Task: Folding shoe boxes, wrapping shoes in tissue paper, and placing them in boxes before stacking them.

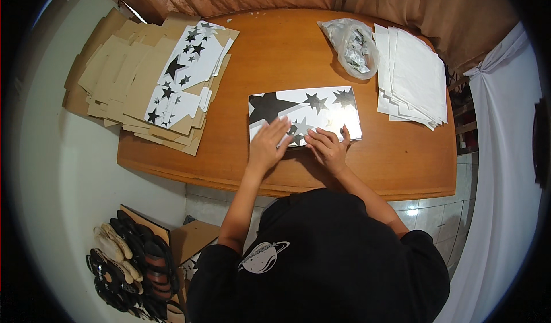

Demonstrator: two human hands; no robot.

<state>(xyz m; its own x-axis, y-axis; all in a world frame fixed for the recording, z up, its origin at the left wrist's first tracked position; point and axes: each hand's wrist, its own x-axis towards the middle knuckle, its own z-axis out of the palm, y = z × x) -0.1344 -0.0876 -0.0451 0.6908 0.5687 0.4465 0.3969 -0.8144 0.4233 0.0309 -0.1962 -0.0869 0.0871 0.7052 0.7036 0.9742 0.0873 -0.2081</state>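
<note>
Both hands, left hand [267, 145] and right hand [328, 148], lay flat and open on the star-printed sheet [304, 113], gripping nothing. The step looked like pressing a fold; next called for firm, even pressure along its near edge on the bench [275, 53].

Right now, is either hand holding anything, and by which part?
Nothing is lifted: the left hand and right hand press flat on the star-printed sheet's near edge.

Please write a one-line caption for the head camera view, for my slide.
Both hands, left hand and right hand, press flat on a star-printed white sheet on a wooden table.
</note>
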